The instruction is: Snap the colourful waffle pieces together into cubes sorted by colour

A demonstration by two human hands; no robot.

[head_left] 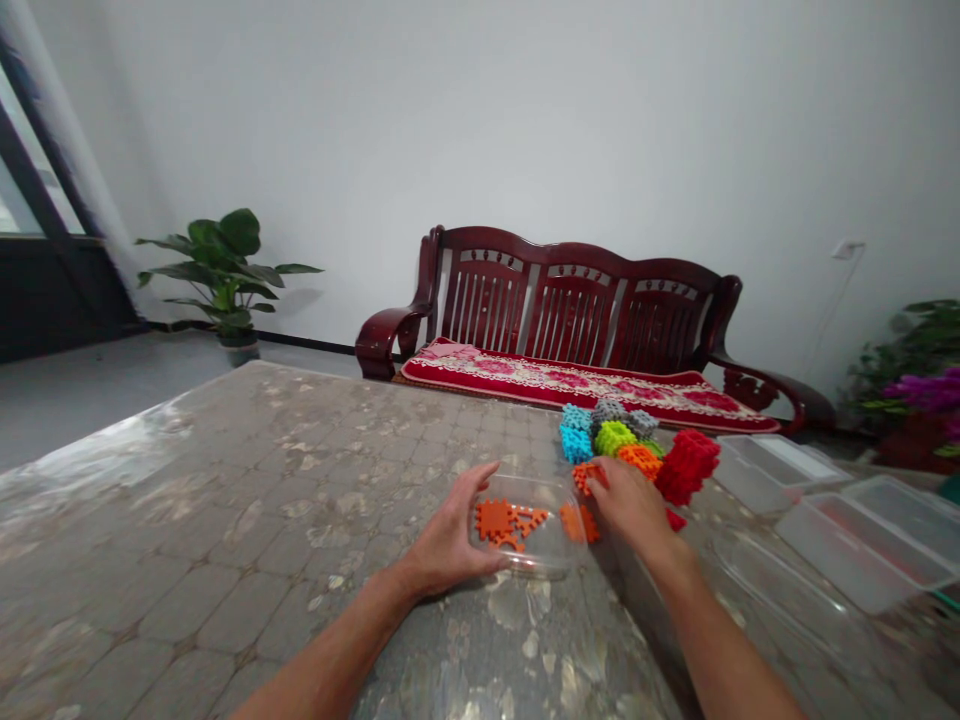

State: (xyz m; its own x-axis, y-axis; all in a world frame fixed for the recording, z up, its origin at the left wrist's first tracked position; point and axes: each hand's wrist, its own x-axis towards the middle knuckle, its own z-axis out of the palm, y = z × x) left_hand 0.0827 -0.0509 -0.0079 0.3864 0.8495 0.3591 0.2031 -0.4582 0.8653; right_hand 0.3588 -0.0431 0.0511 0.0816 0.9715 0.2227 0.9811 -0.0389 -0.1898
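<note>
My left hand (460,535) is wrapped round the left side of a clear plastic container (544,560), thumb and fingers on its rim. Inside the container lie several flat orange toothed pieces (495,519). Just past its right wall, another orange piece (589,524) rests on the table, partly seen through the plastic. My right hand (622,500) is closed on an orange toothed piece (583,477) at the container's far right corner. Beyond that hand sits a heap of blue (576,445), grey (609,410), green (615,438), orange (640,460) and red blocks (688,466).
Clear plastic boxes (862,550) and a clear lid (784,585) stand on the right of the patterned table (247,560). Behind the table is a dark red wooden bench (570,310) with a red floral cover. A potted plant (229,270) stands at the left.
</note>
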